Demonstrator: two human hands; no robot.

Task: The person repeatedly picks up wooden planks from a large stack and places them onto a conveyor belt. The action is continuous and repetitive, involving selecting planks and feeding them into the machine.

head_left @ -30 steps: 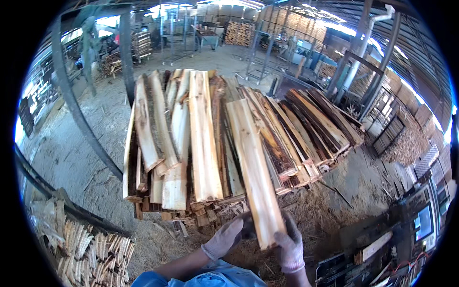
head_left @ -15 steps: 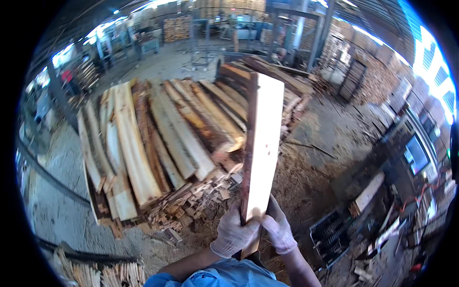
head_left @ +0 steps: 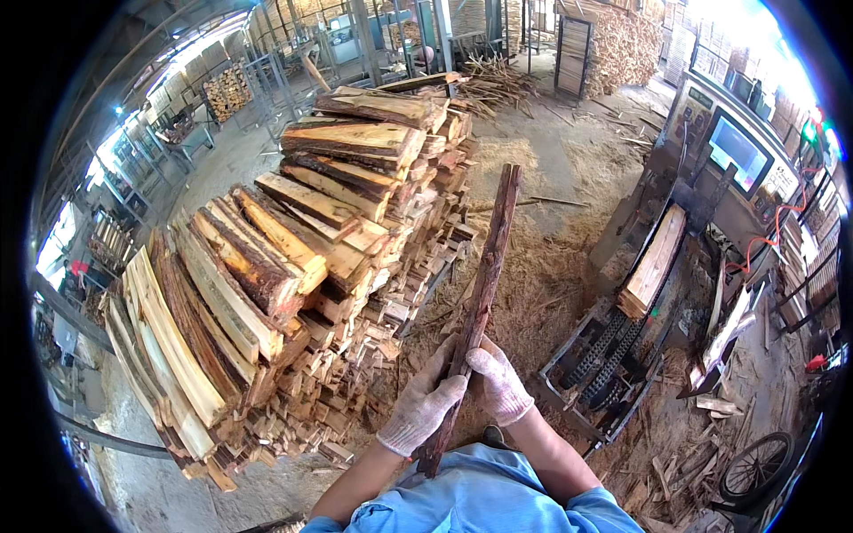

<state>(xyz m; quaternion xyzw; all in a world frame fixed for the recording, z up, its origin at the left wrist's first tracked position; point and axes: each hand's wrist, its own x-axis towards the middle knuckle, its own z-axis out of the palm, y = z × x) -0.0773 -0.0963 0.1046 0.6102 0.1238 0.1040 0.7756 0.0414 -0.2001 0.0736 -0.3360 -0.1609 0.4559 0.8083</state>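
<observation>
A long wooden board (head_left: 487,275) stands tilted in front of me, its dark, bark-covered edge turned up toward me and its lower end close to my blue shirt. My left hand (head_left: 424,399), in a pale knitted work glove, is closed on the board's left side near that lower end. Gloved the same way, my right hand (head_left: 500,382) grips it from the right, a little higher, thumb along the edge. The board's broad faces are mostly hidden from this angle.
To the left rises a big stack of rough-sawn boards (head_left: 235,293). On the right a machine with a chain conveyor (head_left: 604,355) carries another piece of timber (head_left: 655,262) beside a screen (head_left: 737,153). Wood scraps and a spoked wheel (head_left: 756,465) lie at the lower right.
The board has been turned from its pale broad face to its bark edge, still in both hands. My view has swung right, bringing the conveyor machine closer to the middle.
</observation>
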